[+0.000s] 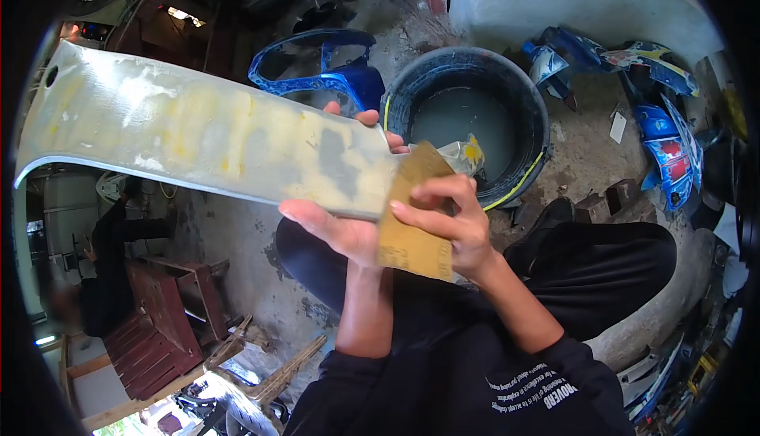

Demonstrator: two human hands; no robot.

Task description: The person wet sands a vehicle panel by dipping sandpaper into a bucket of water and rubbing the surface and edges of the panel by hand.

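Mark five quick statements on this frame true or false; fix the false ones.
1. The left hand supports the pale panel from underneath. True.
2. The right hand holds a brush. False: it holds a brown sheet, apparently sandpaper.
3. The dark tub has murky liquid in it. True.
4. The blue frame lies inside the tub. False: it is outside the tub, on the floor.
5. The pale panel's face is one even colour. False: it is patchy, with yellowish, whitish and grey areas.
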